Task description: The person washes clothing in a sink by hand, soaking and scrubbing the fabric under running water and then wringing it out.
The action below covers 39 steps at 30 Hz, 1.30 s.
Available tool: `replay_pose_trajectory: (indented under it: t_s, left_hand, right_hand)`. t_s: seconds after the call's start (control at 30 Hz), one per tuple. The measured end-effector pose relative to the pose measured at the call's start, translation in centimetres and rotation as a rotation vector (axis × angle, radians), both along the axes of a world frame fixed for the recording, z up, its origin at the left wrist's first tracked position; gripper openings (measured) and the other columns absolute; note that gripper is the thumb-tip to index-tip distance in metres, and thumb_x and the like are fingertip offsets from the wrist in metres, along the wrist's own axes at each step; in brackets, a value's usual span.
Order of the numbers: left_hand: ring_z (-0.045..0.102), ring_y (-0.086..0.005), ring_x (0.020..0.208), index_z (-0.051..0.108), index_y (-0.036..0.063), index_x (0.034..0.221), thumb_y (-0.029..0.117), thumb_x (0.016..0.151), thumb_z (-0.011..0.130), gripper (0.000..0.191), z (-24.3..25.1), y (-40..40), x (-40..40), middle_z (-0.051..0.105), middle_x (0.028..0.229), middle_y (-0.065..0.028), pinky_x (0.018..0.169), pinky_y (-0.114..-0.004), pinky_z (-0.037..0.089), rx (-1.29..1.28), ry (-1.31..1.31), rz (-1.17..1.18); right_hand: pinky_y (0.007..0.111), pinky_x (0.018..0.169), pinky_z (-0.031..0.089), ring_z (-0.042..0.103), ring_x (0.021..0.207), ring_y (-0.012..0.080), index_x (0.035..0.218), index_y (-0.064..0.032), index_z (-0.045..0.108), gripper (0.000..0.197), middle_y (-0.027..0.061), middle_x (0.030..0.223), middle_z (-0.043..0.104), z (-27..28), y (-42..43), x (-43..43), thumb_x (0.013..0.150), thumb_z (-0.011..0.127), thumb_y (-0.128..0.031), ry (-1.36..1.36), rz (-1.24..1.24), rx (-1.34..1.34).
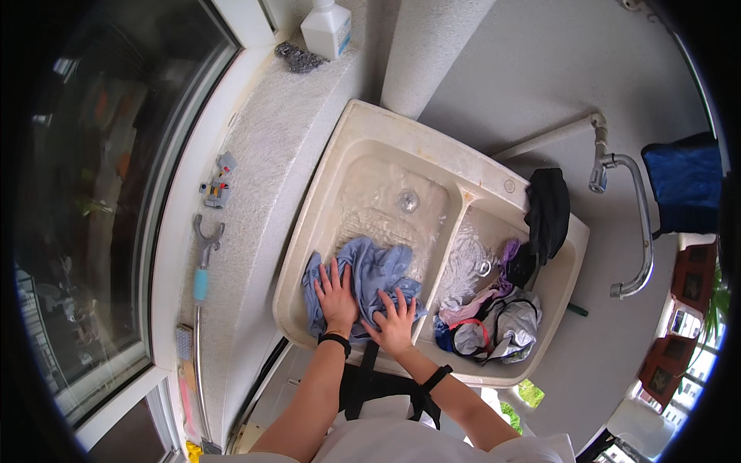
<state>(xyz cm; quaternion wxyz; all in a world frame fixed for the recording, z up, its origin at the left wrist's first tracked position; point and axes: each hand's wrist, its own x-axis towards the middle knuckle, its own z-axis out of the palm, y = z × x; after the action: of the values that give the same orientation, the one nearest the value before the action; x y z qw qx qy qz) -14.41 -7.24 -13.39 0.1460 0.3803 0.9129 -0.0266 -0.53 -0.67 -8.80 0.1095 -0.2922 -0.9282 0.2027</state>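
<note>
A wet blue-grey cloth garment [370, 266] lies bunched on the ribbed slope of the left basin of a cream laundry sink [324, 173]. My left hand [337, 301] presses flat on its left part, fingers spread. On the lower right part of the cloth rests my right hand [396, 321], its fingers apart and slightly bent. Neither hand is closed around the fabric. Shallow water covers the basin floor around a metal drain [408, 200]. Both wrists wear black bands.
In the right basin lie a silvery garment [512, 324] and a purple cloth [509, 257]. A black cloth [547, 208] hangs over its edge. A chrome faucet [639, 226] reaches out at right. On the left ledge are a forked pole [201, 283], steel wool [298, 58] and a white bottle [327, 29].
</note>
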Motion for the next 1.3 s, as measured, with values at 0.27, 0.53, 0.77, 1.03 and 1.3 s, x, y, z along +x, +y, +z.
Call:
replay_pose_trajectory:
  t_s: [0.27,0.53,0.77,1.03,1.3]
  left_hand:
    - [0.019,-0.0370,0.144,0.044,0.0207,0.142,0.033,0.083,0.052,0.062,-1.2,1.4,-1.9,0.026,0.156,-0.0098,0.113,-0.055,0.016,0.183,0.003,0.002]
    - [0.018,-0.0362,0.144,0.043,0.0227,0.143,0.035,0.084,0.051,0.060,-0.4,-1.3,0.4,0.026,0.156,-0.0087,0.113,-0.055,0.016,0.160,0.011,-0.004]
    - [0.028,-0.0343,0.139,0.049,0.0154,0.134,0.026,0.084,0.051,0.051,1.9,-1.3,1.8,0.038,0.148,-0.0104,0.111,-0.053,0.019,0.196,-0.064,0.016]
    - [0.043,-0.0371,0.124,0.051,0.0114,0.130,0.024,0.094,0.047,0.039,8.4,0.8,5.2,0.049,0.132,-0.0151,0.110,-0.055,0.026,0.513,-0.532,-0.593]
    - [0.052,-0.0366,0.096,0.057,0.0043,0.102,0.019,0.095,0.040,0.023,1.8,5.7,7.8,0.056,0.099,-0.0160,0.091,-0.047,0.038,0.667,-0.398,-0.263]
  right_hand:
    - [0.040,0.060,0.050,0.062,0.070,0.0323,0.073,-0.0081,0.065,0.030,0.0119,0.094,0.064,-8.4,5.5,-5.8,0.077,0.070,-0.038,0.132,-0.131,-0.010]
    - [0.047,0.084,0.047,0.060,0.101,0.0322,0.102,-0.0169,0.065,0.036,0.0024,0.103,0.064,-8.1,12.8,-7.0,0.079,0.068,-0.044,0.134,-0.401,0.025]
    - [0.042,0.083,0.042,0.056,0.099,0.0266,0.102,-0.0215,0.064,0.037,0.0015,0.103,0.062,-2.9,4.1,-2.5,0.069,0.076,-0.034,-0.018,0.110,-0.174]
    - [0.044,0.090,0.037,0.051,0.105,0.0285,0.100,-0.0167,0.061,0.041,0.0028,0.108,0.058,3.4,-1.2,8.3,0.066,0.073,-0.036,0.255,-0.054,-0.182]
    - [0.040,0.073,0.046,0.056,0.088,0.0259,0.090,-0.0153,0.062,0.032,0.0027,0.097,0.060,-2.7,6.7,6.4,0.067,0.069,-0.037,0.132,-0.080,-0.094]
